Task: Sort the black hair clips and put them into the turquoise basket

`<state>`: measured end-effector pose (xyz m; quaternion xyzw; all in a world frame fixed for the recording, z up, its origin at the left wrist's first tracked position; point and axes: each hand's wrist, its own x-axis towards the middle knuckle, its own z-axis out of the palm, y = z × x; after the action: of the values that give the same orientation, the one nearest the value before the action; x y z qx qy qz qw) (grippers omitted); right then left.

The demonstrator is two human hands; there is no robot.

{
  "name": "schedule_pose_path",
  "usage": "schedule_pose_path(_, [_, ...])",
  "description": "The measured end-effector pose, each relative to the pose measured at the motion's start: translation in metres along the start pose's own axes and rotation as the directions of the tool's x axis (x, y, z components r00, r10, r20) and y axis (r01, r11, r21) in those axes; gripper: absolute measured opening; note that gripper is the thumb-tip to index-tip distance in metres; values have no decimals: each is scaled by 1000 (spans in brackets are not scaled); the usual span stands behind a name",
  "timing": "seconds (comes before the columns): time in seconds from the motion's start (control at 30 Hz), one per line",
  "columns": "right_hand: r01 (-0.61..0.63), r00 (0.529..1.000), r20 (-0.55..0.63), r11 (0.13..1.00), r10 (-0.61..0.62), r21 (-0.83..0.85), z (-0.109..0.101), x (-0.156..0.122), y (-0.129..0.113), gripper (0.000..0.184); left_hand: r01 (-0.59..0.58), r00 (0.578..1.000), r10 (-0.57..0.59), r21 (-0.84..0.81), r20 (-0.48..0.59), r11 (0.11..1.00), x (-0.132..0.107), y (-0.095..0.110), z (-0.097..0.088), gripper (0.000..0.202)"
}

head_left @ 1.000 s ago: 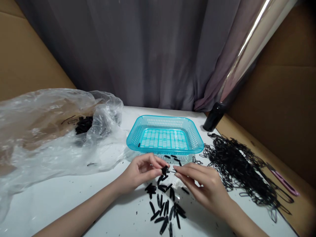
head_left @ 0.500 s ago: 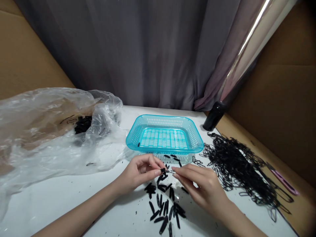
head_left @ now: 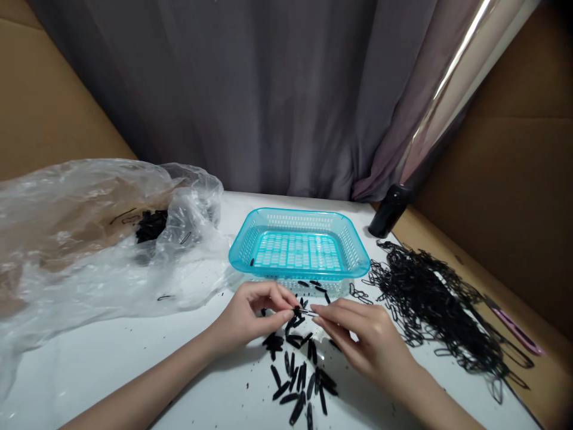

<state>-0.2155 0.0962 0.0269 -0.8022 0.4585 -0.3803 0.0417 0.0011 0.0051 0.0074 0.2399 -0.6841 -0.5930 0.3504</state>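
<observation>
My left hand pinches a small black piece between thumb and fingertips, in front of the basket. From the right, my right hand closes its fingertips on a thin, two-pronged metal piece. Its prongs point at the black piece and seem to meet it; what kind of tool or part it is, I cannot tell. Below both hands, several loose slim black pieces lie scattered on the white table. Just beyond stands a blue plastic basket with one small black piece inside.
A heap of black looped strips spreads over the table's right side, with a pink-handled tool beside it. Behind the heap is a black cylinder. Clear plastic sheeting with black pieces covers the left. Cardboard and a grey curtain enclose the table.
The prongs show a little more between my fingertips, and the left fingertips have shifted slightly. Both hands keep nearly the same place.
</observation>
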Motion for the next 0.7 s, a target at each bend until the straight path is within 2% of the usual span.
schedule_pose_path(0.23, [-11,1000,19,1000,11,-21,-2,0,0,20,-40,999,41,89,-7,995,0,1,0,15])
schedule_pose_path(0.7, [-13,999,28,998,15,-60,0,-5,4,20,-82,996,86,137,-25,987,1,3,0,12])
